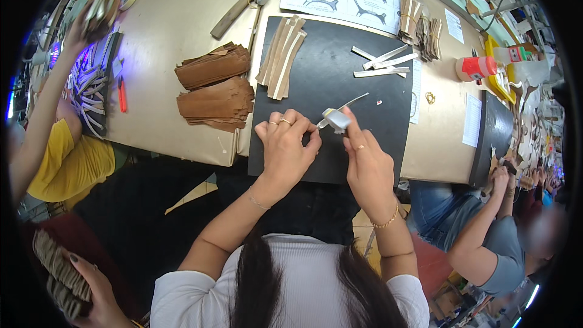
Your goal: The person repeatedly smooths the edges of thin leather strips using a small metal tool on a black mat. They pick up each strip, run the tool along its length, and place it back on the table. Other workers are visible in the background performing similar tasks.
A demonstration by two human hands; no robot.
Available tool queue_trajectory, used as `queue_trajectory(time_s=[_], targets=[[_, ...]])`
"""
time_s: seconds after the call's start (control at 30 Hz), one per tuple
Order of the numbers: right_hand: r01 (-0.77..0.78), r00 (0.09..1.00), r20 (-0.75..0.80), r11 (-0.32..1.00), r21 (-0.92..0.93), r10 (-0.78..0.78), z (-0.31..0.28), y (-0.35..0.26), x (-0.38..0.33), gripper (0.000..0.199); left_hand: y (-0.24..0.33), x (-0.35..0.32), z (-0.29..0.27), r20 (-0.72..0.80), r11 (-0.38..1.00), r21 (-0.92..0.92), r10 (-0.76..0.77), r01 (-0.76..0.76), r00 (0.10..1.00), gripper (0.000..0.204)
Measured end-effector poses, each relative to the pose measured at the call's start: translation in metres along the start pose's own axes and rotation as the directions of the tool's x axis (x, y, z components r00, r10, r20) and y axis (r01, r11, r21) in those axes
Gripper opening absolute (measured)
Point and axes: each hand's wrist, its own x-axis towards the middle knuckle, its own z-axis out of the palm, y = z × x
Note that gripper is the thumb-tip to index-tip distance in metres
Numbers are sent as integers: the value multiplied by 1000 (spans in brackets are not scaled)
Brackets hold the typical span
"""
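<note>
Pale, thin strip point(340, 112), seemingly light and bendy, was pinched near one end between right hand point(367, 167) fingertips while left hand point(285, 146) pressed fingers together beside it on the black mat point(328, 73).

Black mat point(328, 54), tan table cover point(170, 30), brown leather stacks point(214, 85), pale grey strips point(384, 64).

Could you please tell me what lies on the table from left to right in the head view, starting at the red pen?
Red pen → stacks of brown cut pieces → fan of tan strips → left hand → right hand with a small grey tool → brass ring → glue bottle.
</note>
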Motion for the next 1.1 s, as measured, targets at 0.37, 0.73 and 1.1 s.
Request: queue_trajectory(time_s=[0.37,0.73,1.1], targets=[[18,996,-93,993,116,-7,1,-2,-6,51,0,-5,1,-2,1000,14,-2,2,1000,13],[22,995,99,1000,-8,-21,-2,-2,-5,52,-1,-7,-5,-18,998,-28,-50,49,999,13],[30,985,169,995,-99,-13,4,-4,-5,51,-5,-11,-6,-39,1000,-29,1,-2,999,13]])
